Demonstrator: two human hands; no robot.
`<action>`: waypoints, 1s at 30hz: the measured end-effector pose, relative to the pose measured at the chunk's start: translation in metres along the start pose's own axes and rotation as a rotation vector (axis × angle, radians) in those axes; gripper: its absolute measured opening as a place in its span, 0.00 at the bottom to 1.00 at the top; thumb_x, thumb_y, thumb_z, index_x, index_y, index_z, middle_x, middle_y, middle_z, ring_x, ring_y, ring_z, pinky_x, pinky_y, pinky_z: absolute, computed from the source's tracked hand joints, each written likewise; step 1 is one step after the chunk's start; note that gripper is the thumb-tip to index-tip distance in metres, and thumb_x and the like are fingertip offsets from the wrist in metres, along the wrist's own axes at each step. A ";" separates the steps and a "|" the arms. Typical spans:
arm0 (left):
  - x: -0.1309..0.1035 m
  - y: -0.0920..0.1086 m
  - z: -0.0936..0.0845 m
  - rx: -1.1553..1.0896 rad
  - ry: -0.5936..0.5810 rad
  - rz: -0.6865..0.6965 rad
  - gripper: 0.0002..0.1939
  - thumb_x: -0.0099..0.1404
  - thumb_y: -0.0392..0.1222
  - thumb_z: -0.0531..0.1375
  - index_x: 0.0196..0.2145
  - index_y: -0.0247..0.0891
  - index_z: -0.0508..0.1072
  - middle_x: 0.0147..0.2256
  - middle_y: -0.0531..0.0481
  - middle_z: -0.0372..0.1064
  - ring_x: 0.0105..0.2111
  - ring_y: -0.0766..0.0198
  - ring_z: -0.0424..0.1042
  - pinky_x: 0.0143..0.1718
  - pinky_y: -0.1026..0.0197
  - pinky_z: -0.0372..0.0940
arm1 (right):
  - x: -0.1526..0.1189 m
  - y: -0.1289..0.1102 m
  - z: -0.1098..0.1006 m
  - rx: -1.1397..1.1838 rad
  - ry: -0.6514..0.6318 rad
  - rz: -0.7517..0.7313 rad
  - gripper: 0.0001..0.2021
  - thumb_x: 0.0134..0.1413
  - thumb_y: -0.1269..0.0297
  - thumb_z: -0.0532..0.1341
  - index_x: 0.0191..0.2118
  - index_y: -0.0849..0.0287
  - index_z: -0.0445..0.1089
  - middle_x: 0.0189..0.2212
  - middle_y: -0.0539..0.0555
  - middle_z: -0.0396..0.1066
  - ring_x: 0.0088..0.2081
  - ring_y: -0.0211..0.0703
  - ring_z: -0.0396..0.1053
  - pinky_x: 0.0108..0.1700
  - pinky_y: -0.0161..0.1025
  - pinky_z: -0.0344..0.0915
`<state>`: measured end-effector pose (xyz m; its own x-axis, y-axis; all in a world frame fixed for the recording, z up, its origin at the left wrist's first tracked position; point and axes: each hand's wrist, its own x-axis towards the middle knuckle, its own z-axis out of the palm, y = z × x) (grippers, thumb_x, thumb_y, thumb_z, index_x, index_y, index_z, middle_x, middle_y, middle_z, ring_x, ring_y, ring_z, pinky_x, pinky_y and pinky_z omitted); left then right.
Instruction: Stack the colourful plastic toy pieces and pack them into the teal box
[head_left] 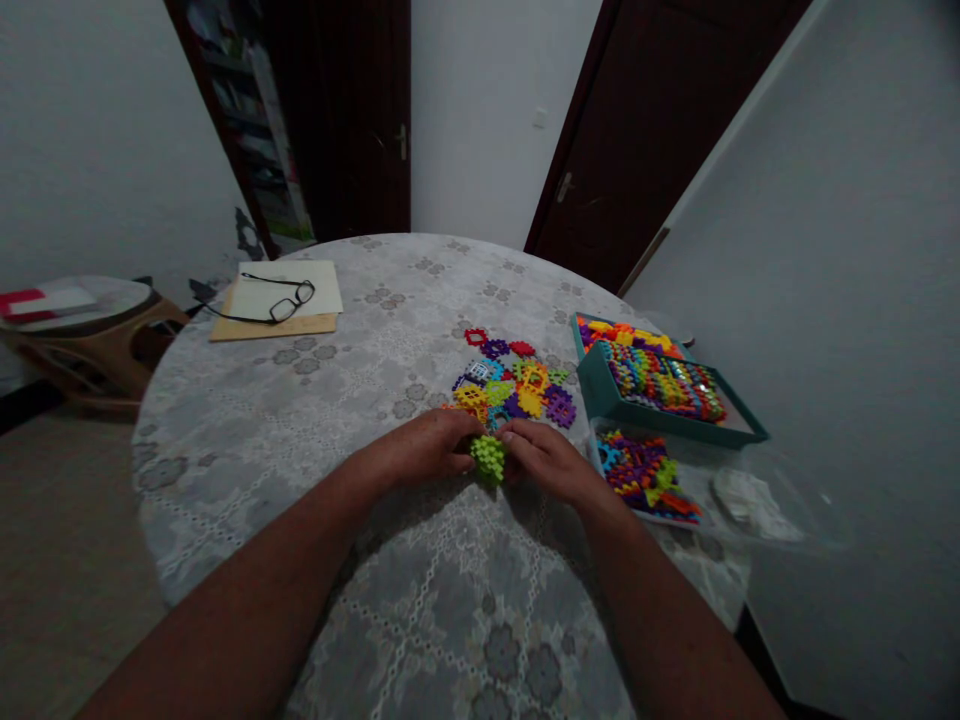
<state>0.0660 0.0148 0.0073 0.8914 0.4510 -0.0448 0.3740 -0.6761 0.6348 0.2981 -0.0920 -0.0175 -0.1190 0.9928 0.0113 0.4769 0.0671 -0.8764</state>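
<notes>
Round bench [375,350] spans before you. Your forearms [289,570] slant inward, meeting near centre. Loose interlocking plastic pieces [530,403] lie just beyond. Left hand [431,447] and right hand [546,460], equally near, grasp lime-green toothed cluster [489,458] between them from opposite sides, fingers curled; cluster's long axis unclear.
</notes>
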 end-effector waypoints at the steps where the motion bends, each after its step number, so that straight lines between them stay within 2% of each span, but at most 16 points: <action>1: 0.000 0.000 0.000 0.005 0.004 0.000 0.14 0.66 0.34 0.65 0.49 0.42 0.81 0.44 0.45 0.80 0.43 0.55 0.75 0.46 0.55 0.64 | 0.001 0.003 -0.001 -0.042 0.038 -0.005 0.15 0.78 0.57 0.54 0.43 0.55 0.76 0.34 0.52 0.77 0.36 0.45 0.75 0.41 0.40 0.69; 3: 0.000 0.001 0.000 0.012 0.010 0.003 0.13 0.66 0.33 0.65 0.48 0.41 0.81 0.43 0.46 0.80 0.41 0.56 0.74 0.45 0.55 0.64 | 0.002 0.008 -0.004 -0.214 0.139 -0.032 0.11 0.74 0.64 0.57 0.49 0.55 0.78 0.41 0.55 0.80 0.44 0.48 0.77 0.49 0.43 0.71; 6: 0.000 0.001 0.001 0.010 0.021 0.027 0.12 0.66 0.33 0.65 0.47 0.41 0.80 0.44 0.46 0.80 0.42 0.56 0.75 0.45 0.56 0.63 | 0.005 0.016 -0.004 -0.505 0.243 -0.035 0.14 0.70 0.69 0.61 0.55 0.57 0.80 0.50 0.61 0.78 0.54 0.53 0.75 0.59 0.47 0.69; 9: 0.001 0.000 0.001 0.017 0.025 0.045 0.11 0.66 0.33 0.65 0.46 0.42 0.79 0.44 0.46 0.81 0.42 0.56 0.75 0.45 0.56 0.64 | 0.006 0.019 0.002 -0.662 0.221 0.025 0.14 0.71 0.68 0.64 0.58 0.56 0.80 0.52 0.62 0.75 0.53 0.54 0.75 0.57 0.46 0.71; 12: 0.001 0.000 0.001 0.037 0.031 0.042 0.10 0.66 0.33 0.65 0.44 0.42 0.78 0.43 0.47 0.80 0.41 0.57 0.75 0.43 0.57 0.63 | 0.006 0.018 0.007 -0.722 0.206 0.043 0.11 0.72 0.67 0.63 0.54 0.57 0.81 0.52 0.62 0.73 0.49 0.53 0.75 0.54 0.45 0.72; 18: 0.002 0.002 -0.001 0.057 0.007 0.006 0.07 0.67 0.34 0.66 0.43 0.42 0.77 0.42 0.47 0.80 0.41 0.57 0.74 0.42 0.57 0.63 | 0.004 0.012 0.000 -0.573 0.338 -0.179 0.08 0.73 0.67 0.57 0.50 0.54 0.73 0.52 0.62 0.70 0.54 0.54 0.73 0.58 0.48 0.72; 21: 0.002 0.003 -0.002 0.051 0.005 0.019 0.08 0.67 0.33 0.66 0.43 0.42 0.77 0.43 0.47 0.80 0.42 0.57 0.74 0.44 0.57 0.64 | 0.003 0.008 -0.009 -0.486 0.338 -0.245 0.06 0.74 0.65 0.55 0.47 0.53 0.69 0.48 0.60 0.72 0.53 0.55 0.72 0.58 0.49 0.70; 27: 0.002 0.005 -0.001 0.067 0.003 -0.004 0.08 0.68 0.33 0.66 0.43 0.41 0.77 0.43 0.46 0.80 0.41 0.57 0.74 0.43 0.56 0.63 | -0.003 -0.007 -0.020 -0.351 0.171 -0.092 0.09 0.76 0.61 0.52 0.42 0.53 0.66 0.37 0.51 0.73 0.39 0.47 0.71 0.43 0.41 0.63; 30: 0.003 0.006 -0.001 0.083 0.004 -0.011 0.09 0.68 0.34 0.66 0.45 0.41 0.79 0.43 0.46 0.80 0.41 0.56 0.75 0.43 0.57 0.63 | -0.005 -0.015 -0.017 -0.327 0.079 -0.037 0.12 0.77 0.60 0.54 0.38 0.53 0.66 0.34 0.49 0.72 0.37 0.44 0.70 0.40 0.39 0.60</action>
<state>0.0703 0.0125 0.0113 0.8860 0.4611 -0.0481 0.4039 -0.7167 0.5685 0.3067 -0.0961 0.0036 -0.0801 0.9928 0.0889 0.7289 0.1192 -0.6742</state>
